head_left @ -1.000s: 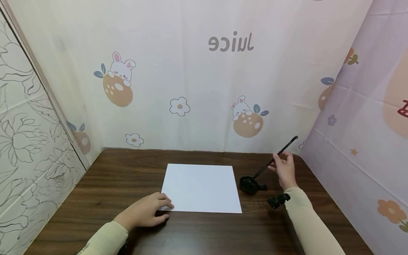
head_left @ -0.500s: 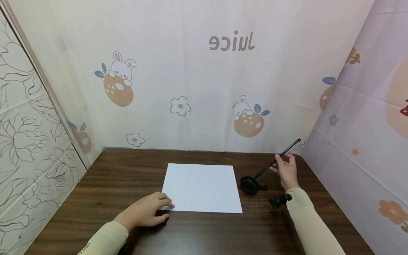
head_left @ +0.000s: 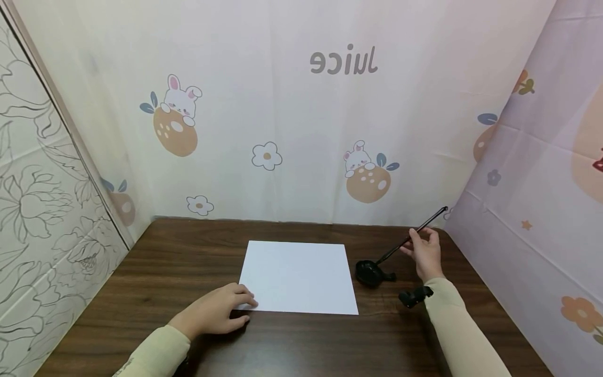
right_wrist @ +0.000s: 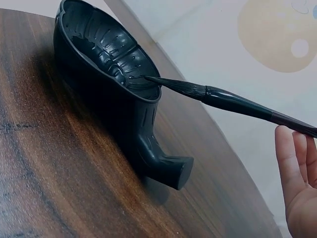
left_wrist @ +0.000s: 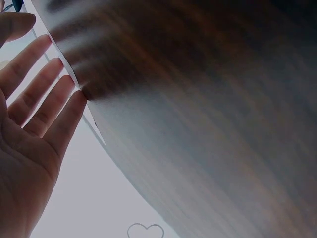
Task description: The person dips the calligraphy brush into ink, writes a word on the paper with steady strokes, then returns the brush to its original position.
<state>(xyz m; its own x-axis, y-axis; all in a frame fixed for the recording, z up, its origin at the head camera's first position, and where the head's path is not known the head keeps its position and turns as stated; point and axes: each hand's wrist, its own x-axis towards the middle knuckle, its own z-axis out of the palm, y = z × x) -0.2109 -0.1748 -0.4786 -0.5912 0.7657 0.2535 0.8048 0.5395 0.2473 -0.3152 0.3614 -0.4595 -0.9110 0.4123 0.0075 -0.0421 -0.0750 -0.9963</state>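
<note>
My right hand [head_left: 426,255] pinches a black writing brush [head_left: 394,248] by its handle, off to the right of the paper. The handle slants up and away to the right. In the right wrist view the brush's pointed dark bristles [right_wrist: 183,88] reach over the rim of a black ink dish [right_wrist: 146,121], which has a ribbed inside with a wet sheen and a short bent handle. Relaxed fingers of my left hand [head_left: 214,310] rest on the near left corner of a white sheet of paper [head_left: 301,277]; its thumb lies on the wood beside it.
Everything lies on a dark wooden table [head_left: 301,345]. A patterned cloth [head_left: 301,115] hangs behind it, with more patterned cloth on both sides. A black strap device [head_left: 413,297] sits at my right wrist.
The brush handle has tipped a little lower to the right along with my right hand, while its bristle end stays at the dish. My left hand and the paper keep their place.
</note>
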